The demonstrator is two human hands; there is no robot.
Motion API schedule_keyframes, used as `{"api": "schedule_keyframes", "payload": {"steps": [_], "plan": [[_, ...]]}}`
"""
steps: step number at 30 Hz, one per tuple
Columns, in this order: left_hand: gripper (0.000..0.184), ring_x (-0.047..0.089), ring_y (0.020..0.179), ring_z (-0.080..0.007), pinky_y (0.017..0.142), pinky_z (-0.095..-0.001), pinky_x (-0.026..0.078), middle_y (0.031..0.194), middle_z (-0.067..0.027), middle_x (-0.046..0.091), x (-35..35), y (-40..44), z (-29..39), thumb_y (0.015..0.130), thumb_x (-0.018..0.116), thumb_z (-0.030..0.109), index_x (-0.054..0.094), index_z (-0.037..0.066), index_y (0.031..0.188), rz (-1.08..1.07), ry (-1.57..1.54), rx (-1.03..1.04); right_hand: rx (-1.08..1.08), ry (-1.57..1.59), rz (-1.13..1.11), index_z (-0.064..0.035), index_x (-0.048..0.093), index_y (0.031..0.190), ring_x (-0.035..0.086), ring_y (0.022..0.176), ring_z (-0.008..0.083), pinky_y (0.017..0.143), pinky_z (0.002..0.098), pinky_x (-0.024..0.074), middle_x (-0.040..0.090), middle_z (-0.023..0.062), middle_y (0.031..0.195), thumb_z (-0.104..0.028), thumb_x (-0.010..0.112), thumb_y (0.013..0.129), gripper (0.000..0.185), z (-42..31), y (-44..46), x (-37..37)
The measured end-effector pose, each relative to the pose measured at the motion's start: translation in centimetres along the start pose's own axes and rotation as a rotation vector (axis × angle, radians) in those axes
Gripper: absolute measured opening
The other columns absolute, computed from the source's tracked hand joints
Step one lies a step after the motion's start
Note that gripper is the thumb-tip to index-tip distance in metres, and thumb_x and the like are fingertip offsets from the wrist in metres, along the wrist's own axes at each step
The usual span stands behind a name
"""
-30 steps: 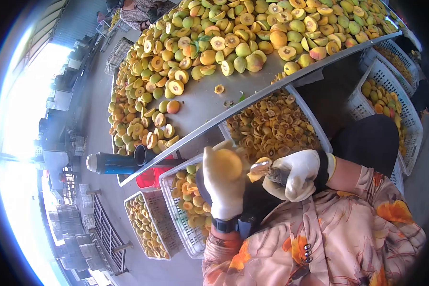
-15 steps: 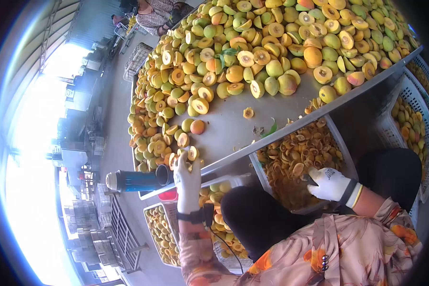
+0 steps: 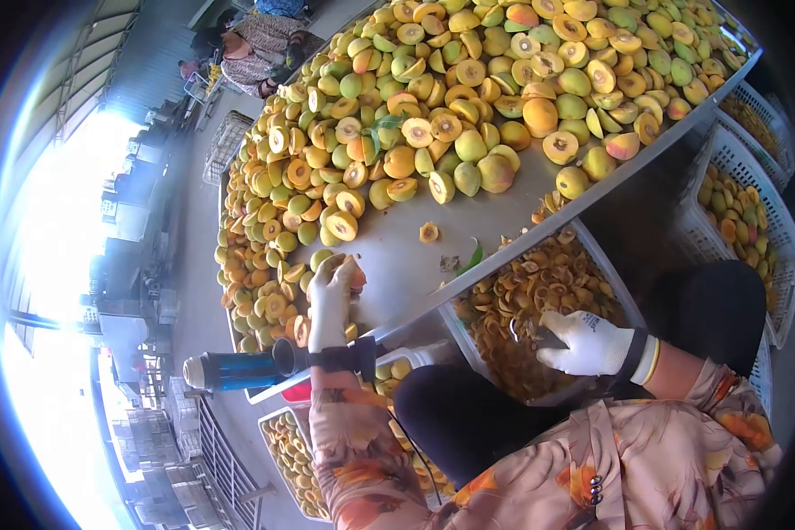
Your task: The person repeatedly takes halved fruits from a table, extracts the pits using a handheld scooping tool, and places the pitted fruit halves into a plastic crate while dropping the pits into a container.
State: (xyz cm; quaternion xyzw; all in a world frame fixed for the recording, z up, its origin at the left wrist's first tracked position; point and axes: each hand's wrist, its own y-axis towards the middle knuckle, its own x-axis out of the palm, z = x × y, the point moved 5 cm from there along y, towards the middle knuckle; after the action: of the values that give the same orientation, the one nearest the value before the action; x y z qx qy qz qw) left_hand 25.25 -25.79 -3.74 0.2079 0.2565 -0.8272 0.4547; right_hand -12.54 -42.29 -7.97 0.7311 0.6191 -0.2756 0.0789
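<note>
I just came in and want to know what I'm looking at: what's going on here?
A person is working at a metal table heaped with fruit, much of it halved. The gloved left hand appears to hold a reddish piece over the table. The gloved right hand holds a small tool above a crate of scraps.

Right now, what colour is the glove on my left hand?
The left glove is white; the head view shows it best.
</note>
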Motion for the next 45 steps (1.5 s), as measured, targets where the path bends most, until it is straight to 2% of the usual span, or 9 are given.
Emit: {"api": "schedule_keyframes", "payload": {"steps": [1, 4, 11, 19, 22, 24, 26, 31, 45], "plan": [[0.043, 0.070, 0.095, -0.0182, 0.071, -0.0330, 0.059, 0.107, -0.0111, 0.069, 0.2, -2.1, 0.4, 0.095, 0.064, 0.031, 0.066, -0.002, 0.123, -0.082, -0.253, 0.035, -0.051, 0.036, 0.052, -0.0025, 0.055, 0.109, 0.068, 0.085, 0.0466, 0.076, 0.0531, 0.0522, 0.069, 0.0261, 0.088, -0.031, 0.066, 0.092, 0.035, -0.6, -0.1, -0.2], [0.048, 0.072, 0.090, -0.0294, 0.072, -0.0380, 0.061, 0.113, -0.0170, 0.067, 3.0, -10.1, 3.0, 0.100, 0.055, 0.028, 0.055, -0.003, 0.135, -0.219, -0.704, 0.140, -0.187, 0.089, 0.095, -0.0010, 0.055, 0.111, 0.069, 0.083, 0.0455, 0.072, 0.0508, 0.0527, 0.068, 0.0267, 0.085, -0.024, 0.069, 0.091, 0.034, -3.8, -0.6, -0.9], [0.054, 0.062, 0.116, -0.0265, 0.094, -0.0441, 0.055, 0.129, -0.0158, 0.062, 10.0, -22.2, 5.0, 0.101, 0.054, 0.031, 0.054, -0.006, 0.140, -0.428, -1.075, 0.126, -0.417, 0.119, 0.201, 0.0009, 0.050, 0.109, 0.069, 0.076, 0.0448, 0.063, 0.0486, 0.0519, 0.067, 0.0240, 0.081, -0.018, 0.072, 0.091, 0.035, -8.5, -3.5, 0.1], [0.067, 0.067, 0.093, -0.0184, 0.076, -0.0269, 0.054, 0.110, -0.0127, 0.070, 13.0, -28.8, 7.4, 0.105, 0.047, 0.054, 0.054, -0.002, 0.141, -0.144, -0.864, 0.274, -0.320, 0.028, 0.309, -0.0026, 0.058, 0.113, 0.070, 0.080, 0.0391, 0.071, 0.0448, 0.0546, 0.071, 0.0182, 0.092, -0.017, 0.060, 0.099, 0.020, -9.0, -8.1, 1.1], [0.055, 0.064, 0.080, -0.0160, 0.072, -0.0280, 0.054, 0.108, -0.0116, 0.069, 13.4, -29.9, 7.6, 0.106, 0.051, 0.048, 0.057, 0.002, 0.135, -0.053, -0.845, 0.399, -0.550, 0.043, 0.482, -0.0019, 0.058, 0.113, 0.071, 0.087, 0.0356, 0.076, 0.0405, 0.0554, 0.071, 0.0158, 0.102, -0.018, 0.060, 0.100, 0.021, -10.2, -9.6, 1.0], [0.049, 0.064, 0.080, -0.0158, 0.070, -0.0273, 0.053, 0.106, -0.0113, 0.069, 13.4, -30.3, 7.8, 0.107, 0.051, 0.044, 0.058, 0.002, 0.131, -0.027, -0.860, 0.388, -0.360, 0.667, 0.278, -0.0012, 0.057, 0.114, 0.070, 0.092, 0.0334, 0.078, 0.0384, 0.0550, 0.070, 0.0144, 0.107, -0.018, 0.059, 0.100, 0.022, -8.8, -8.7, 2.6], [0.045, 0.064, 0.079, -0.0156, 0.067, -0.0263, 0.053, 0.104, -0.0110, 0.069, 13.3, -30.3, 7.7, 0.108, 0.050, 0.041, 0.060, 0.002, 0.127, 0.029, -0.856, 0.396, -0.362, 0.719, 0.260, -0.0006, 0.057, 0.114, 0.071, 0.092, 0.0332, 0.078, 0.0384, 0.0551, 0.070, 0.0143, 0.108, -0.018, 0.059, 0.100, 0.023, -8.5, -8.4, 3.1], [0.042, 0.065, 0.078, -0.0149, 0.061, -0.0239, 0.051, 0.097, -0.0101, 0.070, 12.7, -29.8, 7.1, 0.110, 0.045, 0.038, 0.062, 0.001, 0.120, 0.162, -0.769, 0.414, -0.512, 0.037, 0.426, -0.0015, 0.058, 0.109, 0.071, 0.076, 0.0334, 0.067, 0.0405, 0.0530, 0.068, 0.0180, 0.096, -0.018, 0.063, 0.098, 0.020, -10.5, -9.7, 2.2], [0.051, 0.064, 0.073, -0.0127, 0.065, -0.0236, 0.051, 0.091, -0.0104, 0.073, 12.0, -28.4, 8.5, 0.106, 0.051, 0.046, 0.068, -0.002, 0.111, -0.121, -0.691, 0.426, -0.376, 0.185, -0.031, 0.0024, 0.056, 0.123, 0.070, 0.073, 0.0339, 0.069, 0.0428, 0.0544, 0.070, 0.0172, 0.085, -0.020, 0.069, 0.089, 0.043, -9.5, -8.1, 1.3]]}}
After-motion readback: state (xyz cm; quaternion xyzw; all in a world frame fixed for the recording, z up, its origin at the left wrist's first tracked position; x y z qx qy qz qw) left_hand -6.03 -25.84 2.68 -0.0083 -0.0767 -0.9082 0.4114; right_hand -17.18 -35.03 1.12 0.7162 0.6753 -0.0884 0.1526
